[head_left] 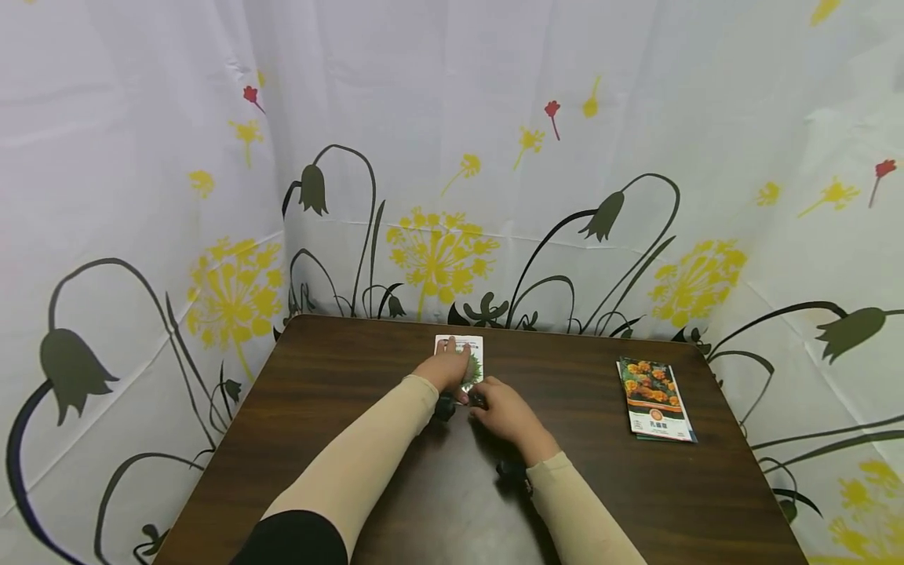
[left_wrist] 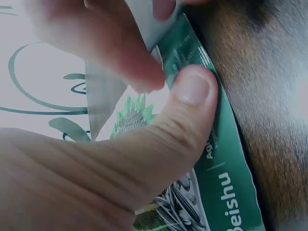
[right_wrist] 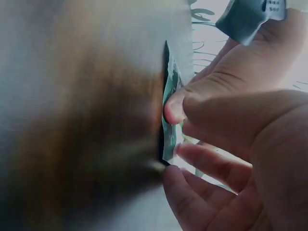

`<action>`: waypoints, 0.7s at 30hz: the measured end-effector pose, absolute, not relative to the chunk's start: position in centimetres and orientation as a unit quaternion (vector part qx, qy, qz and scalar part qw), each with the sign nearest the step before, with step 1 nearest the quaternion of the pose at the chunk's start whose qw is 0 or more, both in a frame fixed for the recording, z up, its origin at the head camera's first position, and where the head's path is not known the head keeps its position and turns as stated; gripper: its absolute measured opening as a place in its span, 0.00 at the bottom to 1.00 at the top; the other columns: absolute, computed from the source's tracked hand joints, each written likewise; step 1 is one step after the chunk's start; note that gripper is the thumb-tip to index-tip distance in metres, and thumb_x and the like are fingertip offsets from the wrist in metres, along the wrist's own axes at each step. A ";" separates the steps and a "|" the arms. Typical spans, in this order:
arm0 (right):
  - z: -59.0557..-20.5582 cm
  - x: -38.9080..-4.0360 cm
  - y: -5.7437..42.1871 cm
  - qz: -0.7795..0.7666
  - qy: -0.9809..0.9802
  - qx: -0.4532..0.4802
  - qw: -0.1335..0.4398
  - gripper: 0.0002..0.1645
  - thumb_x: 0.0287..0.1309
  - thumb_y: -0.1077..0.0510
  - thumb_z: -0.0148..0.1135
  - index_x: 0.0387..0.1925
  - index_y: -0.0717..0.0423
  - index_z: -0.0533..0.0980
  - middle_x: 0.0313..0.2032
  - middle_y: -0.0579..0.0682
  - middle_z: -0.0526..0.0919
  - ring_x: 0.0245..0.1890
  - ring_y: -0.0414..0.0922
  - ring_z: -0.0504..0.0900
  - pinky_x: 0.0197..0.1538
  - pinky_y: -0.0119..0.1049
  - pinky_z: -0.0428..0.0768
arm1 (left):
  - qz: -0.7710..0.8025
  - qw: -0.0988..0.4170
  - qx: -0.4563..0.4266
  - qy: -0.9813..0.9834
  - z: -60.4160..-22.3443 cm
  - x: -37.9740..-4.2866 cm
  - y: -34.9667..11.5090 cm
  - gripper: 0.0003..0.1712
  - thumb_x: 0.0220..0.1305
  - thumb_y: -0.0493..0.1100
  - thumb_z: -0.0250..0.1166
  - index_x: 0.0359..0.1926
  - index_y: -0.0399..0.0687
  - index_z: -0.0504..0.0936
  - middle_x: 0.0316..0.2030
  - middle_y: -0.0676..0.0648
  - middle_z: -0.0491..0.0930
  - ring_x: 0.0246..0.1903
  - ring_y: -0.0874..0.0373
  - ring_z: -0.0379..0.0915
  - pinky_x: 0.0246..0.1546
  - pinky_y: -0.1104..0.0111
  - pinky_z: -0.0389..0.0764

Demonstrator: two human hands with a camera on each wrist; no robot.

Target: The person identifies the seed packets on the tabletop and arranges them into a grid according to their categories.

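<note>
In the head view the left hand [head_left: 446, 370], grip loose, covers a seed packet [head_left: 476, 362] far on the counter [head_left: 558, 400]; left wrist, its thumb [left_wrist: 180, 122] presses the packet; right wrist, the right hand [right_wrist: 274, 154] meets its edge, pinching I cannot tell.

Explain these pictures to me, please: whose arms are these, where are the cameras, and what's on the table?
No robot here: these are a person's bare hands. The wide picture comes from a head-worn camera looking forward and down; the close-ups come from a left-wrist camera and a right-wrist camera. On the dark table lie a printed packet and, to the right, a packet pile topped with orange flowers. The left hand rests on the single packet; the right hand touches its near end, perhaps pinching it.
</note>
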State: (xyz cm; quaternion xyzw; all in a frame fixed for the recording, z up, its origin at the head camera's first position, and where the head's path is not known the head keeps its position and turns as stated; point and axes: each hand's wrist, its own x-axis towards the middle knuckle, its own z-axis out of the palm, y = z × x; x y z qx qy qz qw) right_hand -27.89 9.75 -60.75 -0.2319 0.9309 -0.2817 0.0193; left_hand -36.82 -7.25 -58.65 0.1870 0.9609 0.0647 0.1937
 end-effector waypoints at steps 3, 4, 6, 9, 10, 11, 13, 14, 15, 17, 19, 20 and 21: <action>-60.8 -26.7 10.2 -0.296 0.922 -0.250 0.013 0.14 0.68 0.59 0.74 0.52 0.58 0.87 0.48 0.54 0.86 0.46 0.49 0.86 0.55 0.52 0.85 | 0.052 0.206 0.184 0.960 -58.7 -36.8 -7.3 0.76 0.51 0.58 0.88 0.87 0.37 0.51 0.85 0.22 0.44 0.84 0.23 0.44 0.79 0.41 0.67; -60.8 -26.3 10.4 -0.300 0.919 -0.254 0.011 0.14 0.69 0.59 0.74 0.53 0.57 0.87 0.49 0.53 0.86 0.47 0.49 0.86 0.56 0.52 0.85 | 0.051 0.208 0.185 0.959 -58.7 -36.7 -7.3 0.75 0.52 0.59 0.87 0.88 0.37 0.50 0.85 0.22 0.43 0.84 0.22 0.43 0.80 0.42 0.66; -60.6 -25.6 10.9 -0.306 0.916 -0.259 0.003 0.14 0.69 0.59 0.73 0.54 0.58 0.86 0.50 0.53 0.86 0.49 0.50 0.87 0.57 0.53 0.85 | 0.050 0.213 0.183 0.958 -57.9 -36.2 -7.3 0.75 0.54 0.59 0.85 0.88 0.37 0.49 0.85 0.23 0.41 0.85 0.24 0.40 0.81 0.44 0.65; -60.3 -24.8 12.0 -0.309 0.916 -0.256 -0.002 0.15 0.71 0.58 0.73 0.56 0.57 0.86 0.55 0.53 0.86 0.55 0.50 0.87 0.62 0.53 0.84 | 0.055 0.213 0.180 0.959 -57.0 -35.4 -7.2 0.74 0.54 0.60 0.85 0.88 0.38 0.48 0.86 0.23 0.40 0.86 0.24 0.38 0.82 0.45 0.64; -60.2 -24.7 12.4 -0.313 0.916 -0.253 -0.001 0.16 0.71 0.58 0.73 0.57 0.58 0.86 0.56 0.53 0.86 0.56 0.51 0.87 0.63 0.54 0.84 | 0.056 0.211 0.179 0.959 -56.9 -35.4 -7.2 0.75 0.54 0.60 0.85 0.88 0.38 0.49 0.85 0.23 0.40 0.86 0.24 0.38 0.82 0.45 0.64; -60.1 -24.5 12.8 -0.317 0.915 -0.248 -0.002 0.17 0.71 0.58 0.73 0.57 0.58 0.86 0.56 0.53 0.86 0.57 0.51 0.87 0.64 0.54 0.84 | 0.056 0.209 0.178 0.960 -56.9 -35.3 -7.2 0.75 0.53 0.60 0.85 0.88 0.38 0.49 0.85 0.23 0.41 0.86 0.24 0.39 0.82 0.45 0.65; -59.8 -24.3 13.6 -0.321 0.917 -0.236 -0.001 0.18 0.71 0.57 0.73 0.59 0.57 0.85 0.57 0.53 0.86 0.62 0.53 0.86 0.67 0.55 0.82 | 0.060 0.210 0.177 0.960 -57.1 -35.4 -7.2 0.75 0.52 0.59 0.86 0.88 0.38 0.50 0.85 0.23 0.41 0.85 0.24 0.39 0.81 0.45 0.66; -59.6 -24.2 14.0 -0.325 0.918 -0.228 -0.002 0.18 0.71 0.57 0.73 0.59 0.57 0.85 0.58 0.52 0.85 0.64 0.54 0.85 0.69 0.56 0.81 | 0.063 0.212 0.178 0.959 -57.0 -35.5 -7.2 0.75 0.52 0.59 0.87 0.88 0.38 0.50 0.85 0.23 0.41 0.85 0.24 0.39 0.81 0.45 0.66; -59.5 -24.2 14.4 -0.328 0.919 -0.220 -0.005 0.18 0.71 0.57 0.73 0.59 0.57 0.85 0.58 0.52 0.86 0.67 0.55 0.84 0.70 0.56 0.80 | 0.064 0.212 0.178 0.959 -57.1 -35.6 -7.2 0.76 0.51 0.59 0.87 0.87 0.37 0.50 0.85 0.23 0.41 0.85 0.24 0.39 0.81 0.44 0.66; -59.3 -24.2 15.1 -0.335 0.920 -0.201 -0.022 0.17 0.71 0.57 0.73 0.57 0.57 0.86 0.58 0.53 0.86 0.70 0.58 0.81 0.72 0.57 0.79 | 0.069 0.208 0.186 0.958 -57.9 -36.2 -7.4 0.79 0.50 0.62 0.87 0.88 0.37 0.48 0.85 0.22 0.40 0.85 0.23 0.38 0.81 0.44 0.66; -59.1 -24.2 15.9 -0.343 0.922 -0.177 -0.035 0.16 0.71 0.57 0.73 0.57 0.56 0.86 0.58 0.53 0.86 0.71 0.59 0.81 0.71 0.58 0.79 | 0.071 0.211 0.189 0.956 -57.7 -36.2 -7.5 0.79 0.51 0.63 0.87 0.88 0.37 0.47 0.85 0.22 0.39 0.85 0.23 0.37 0.82 0.44 0.64; -59.1 -24.2 16.3 -0.346 0.923 -0.165 -0.043 0.16 0.71 0.57 0.73 0.57 0.55 0.86 0.58 0.53 0.86 0.70 0.59 0.81 0.70 0.59 0.80 | 0.071 0.214 0.191 0.955 -57.6 -36.2 -7.5 0.79 0.51 0.63 0.86 0.88 0.38 0.46 0.85 0.23 0.38 0.86 0.24 0.36 0.82 0.44 0.63; -59.1 -24.2 16.7 -0.350 0.923 -0.152 -0.050 0.15 0.71 0.57 0.73 0.56 0.55 0.86 0.58 0.53 0.86 0.69 0.59 0.82 0.68 0.59 0.81 | 0.073 0.216 0.193 0.954 -57.5 -36.1 -7.5 0.78 0.52 0.62 0.86 0.88 0.38 0.46 0.85 0.23 0.38 0.86 0.24 0.36 0.83 0.44 0.62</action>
